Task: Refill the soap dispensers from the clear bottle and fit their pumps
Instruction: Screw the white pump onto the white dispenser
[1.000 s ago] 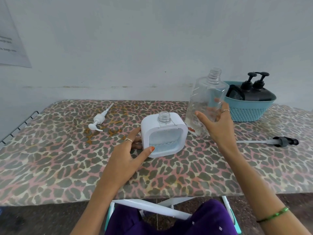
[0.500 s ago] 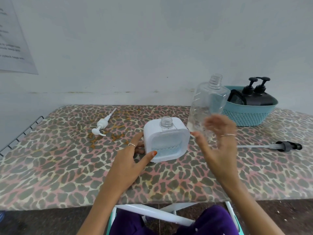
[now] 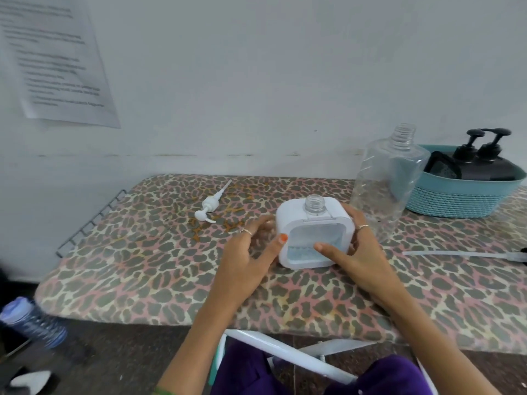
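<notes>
Ringed hands (image 3: pixel 248 253); orange nails; purple trousers (image 3: pixel 251 372).

The printed sheet (image 3: pixel 57 61) at the upper left runs off the left and top edges, and its lines of text are too blurred to read. At the right edge the long pump (image 3: pixel 467 254) lying on the bench (image 3: pixel 142 266) is cut off, only its tube and a dark tip showing. The teal basket (image 3: pixel 456 199) hides the lower bodies of the black dispensers (image 3: pixel 484 163). A blurred blue bottle (image 3: pixel 31 323) sits at the lower left. The white dispenser (image 3: pixel 312 232) hides most fingers of the right hand (image 3: pixel 362 258).
</notes>
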`<state>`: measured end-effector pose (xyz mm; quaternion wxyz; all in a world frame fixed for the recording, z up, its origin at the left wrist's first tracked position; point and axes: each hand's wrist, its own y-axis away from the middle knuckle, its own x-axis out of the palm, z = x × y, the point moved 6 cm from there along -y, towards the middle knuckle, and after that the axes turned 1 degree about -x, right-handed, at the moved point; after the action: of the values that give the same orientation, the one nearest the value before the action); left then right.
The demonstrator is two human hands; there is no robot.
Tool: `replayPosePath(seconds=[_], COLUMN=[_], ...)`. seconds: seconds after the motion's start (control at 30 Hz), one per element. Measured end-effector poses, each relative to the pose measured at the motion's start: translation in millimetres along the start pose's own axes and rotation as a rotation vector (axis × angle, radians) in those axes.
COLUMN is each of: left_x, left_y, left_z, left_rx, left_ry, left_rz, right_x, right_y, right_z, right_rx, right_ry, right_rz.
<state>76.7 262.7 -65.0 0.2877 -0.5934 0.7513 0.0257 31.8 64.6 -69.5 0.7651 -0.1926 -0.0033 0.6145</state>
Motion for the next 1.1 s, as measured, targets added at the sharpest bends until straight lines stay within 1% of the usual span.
replayPosePath(seconds=[0.17,0.2,0.27,0.33,0.4,0.5,0.57,0.63,0.8,0.87,0.93,1.03,1.1], left_x=[-31,-40,-58,-72,-79,-76,-70,-67,-70,-75,-83,-92,-94], left_y=[-7,-12,-27,-46,-66,-90,-97,-102,-109,-110,-109,-104,-99], left_z=[-7,-8,-5,4,19,43,56,62,57,47,32,7,-7], left_rx=[-0.010,-0.008,0.009,0.007,-0.092,-0.241,-0.267,-0.253,-0.244,-0.240,-0.227,-0.197,-0.253], left_ry=[-0.025,-0.062,-0.231,-0.393,-0.530,-0.760,-0.881,-0.945,-0.906,-0.834,-0.722,-0.526,-0.232], left_rz=[-0.135,-0.171,-0.223,-0.225,-0.163,0.054,0.192,0.231,0.177,0.091,-0.002,-0.050,-0.051], right_x=[1,1,1,0,0,-1,-1,-1,-1,-2,-2,-1,-1], right_y=[0,0,1,1,1,0,1,1,1,2,2,2,2], right_z=[-3,-3,-3,-4,-4,-6,-6,-6,-6,-5,-5,-5,-5], right_rx=[-0.014,-0.018,-0.021,-0.025,-0.024,-0.005,0.007,0.008,0.016,0.010,0.009,0.017,0.014], right_ry=[-0.004,-0.005,-0.006,-0.004,-0.009,-0.009,-0.002,0.005,0.007,0.011,0.006,0.013,0.023], right_rz=[-0.006,-0.006,-0.005,-0.007,-0.005,-0.005,-0.006,-0.008,-0.009,-0.018,-0.022,-0.013,-0.010])
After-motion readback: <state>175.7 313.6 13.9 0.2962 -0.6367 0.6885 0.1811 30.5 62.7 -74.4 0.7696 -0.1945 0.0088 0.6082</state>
